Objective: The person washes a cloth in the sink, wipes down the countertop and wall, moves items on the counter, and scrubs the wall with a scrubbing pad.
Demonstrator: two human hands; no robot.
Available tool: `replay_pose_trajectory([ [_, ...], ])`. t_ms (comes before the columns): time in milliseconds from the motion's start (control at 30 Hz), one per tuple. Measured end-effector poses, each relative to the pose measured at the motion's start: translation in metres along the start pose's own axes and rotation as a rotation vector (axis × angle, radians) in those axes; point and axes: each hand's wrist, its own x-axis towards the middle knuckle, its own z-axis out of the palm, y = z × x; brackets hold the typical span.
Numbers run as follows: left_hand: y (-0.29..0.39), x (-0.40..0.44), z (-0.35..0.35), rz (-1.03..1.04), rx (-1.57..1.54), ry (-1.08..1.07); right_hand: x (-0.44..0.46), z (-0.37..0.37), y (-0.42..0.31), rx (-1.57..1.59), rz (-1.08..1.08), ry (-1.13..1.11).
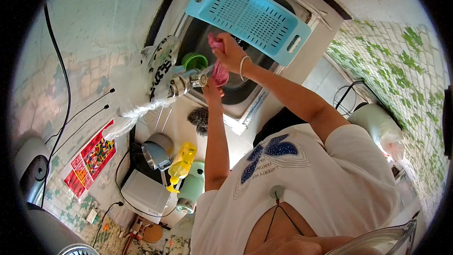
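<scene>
A wrung-looking pink cloth (220, 74) stretches between my two hands over the dark sink (196, 33). My right hand (230, 54), with a pale bracelet at the wrist, is closed round its upper part. Lower down, beside the metal faucet (188, 83), my left hand (213, 93) has its fingers closed at the cloth's lower end; the faucet partly hides them. Left of the cloth, in the sink, is a green cup (194, 61). A light blue perforated basket (250, 16) lies across the far side of the sink.
A dark scrubber (198, 120) lies on the counter near my left forearm. Further left stand a metal pot (156, 153), a yellow pump bottle (182, 161), a green container (190, 191) and a white box (144, 194). Clear plastic bags (137, 97) hang beside the faucet.
</scene>
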Motion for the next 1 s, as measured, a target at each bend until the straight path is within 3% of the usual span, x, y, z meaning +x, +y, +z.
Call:
replay_pose_trajectory([
  [33, -0.005, 0.002, -0.003, 0.002, 0.000, 0.000, -0.004, 0.005, 0.000, 0.001, -0.002, 0.001],
  [67, -0.007, 0.003, -0.004, 0.559, 0.493, 0.227, -0.006, 0.003, -0.015, 0.007, 0.069, -0.112],
  [133, 0.002, -0.002, 0.002, 1.118, 0.984, 0.451, -0.008, 0.009, -0.023, 0.011, 0.145, -0.221],
  [167, 0.018, -0.011, 0.011, 1.064, 0.692, 0.135, -0.011, 0.016, -0.023, -0.058, 0.055, -0.264],
  [233, 0.014, 0.007, 0.012, 0.981, 0.395, -0.163, -0.014, 0.023, -0.019, -0.124, -0.038, -0.311],
  [267, -0.014, 0.045, -0.001, 0.704, 0.032, -0.253, -0.009, 0.019, -0.022, -0.023, 0.012, -0.361],
  [333, -0.026, 0.077, -0.019, 0.410, -0.322, -0.334, 0.002, 0.005, -0.032, 0.177, 0.116, -0.460],
  [367, -0.024, 0.083, -0.024, 0.502, 0.039, -0.195, 0.006, -0.007, -0.039, 0.174, 0.116, -0.460],
  [433, -0.010, 0.077, -0.030, 0.622, 0.337, -0.141, 0.013, -0.036, -0.050, 0.264, 0.549, -0.480],
  [467, -0.003, 0.074, -0.032, 0.681, 0.480, -0.103, 0.010, -0.036, -0.039, 0.263, 0.549, -0.482],
  [533, 0.044, 0.029, -0.020, 0.522, 0.189, -0.392, -0.003, -0.020, 0.001, -0.535, 0.083, -0.500],
  [567, 0.046, 0.025, -0.016, 0.523, 0.189, -0.391, -0.009, -0.009, 0.012, -0.536, 0.082, -0.500],
  [633, 0.048, 0.018, -0.010, 0.826, 0.557, -0.222, -0.018, 0.012, 0.023, -0.249, -0.201, -0.593],
  [667, 0.049, 0.012, -0.009, 0.825, 0.558, -0.221, -0.015, 0.011, 0.024, -0.247, -0.201, -0.594],
  [733, 0.052, -0.003, -0.009, 0.467, 0.046, -0.301, -0.006, 0.008, 0.028, 0.309, 0.118, -0.792],
  [767, 0.053, -0.009, -0.008, 0.467, 0.048, -0.301, -0.002, 0.006, 0.023, 0.310, 0.118, -0.791],
  [833, 0.052, -0.021, -0.010, 0.300, -0.307, -0.314, 0.002, 0.001, 0.013, 0.353, 0.501, -1.024],
  [867, 0.050, -0.023, -0.012, 0.301, -0.307, -0.313, 0.001, 0.003, 0.015, 0.353, 0.499, -1.025],
  [933, 0.046, -0.023, -0.018, 0.270, -0.491, -0.415, 0.000, 0.009, 0.019, 0.208, 0.221, -0.960],
  [1000, 0.044, -0.021, -0.030, 0.285, -0.442, -0.445, -0.006, 0.016, 0.015, 0.153, 0.251, -0.915],
])
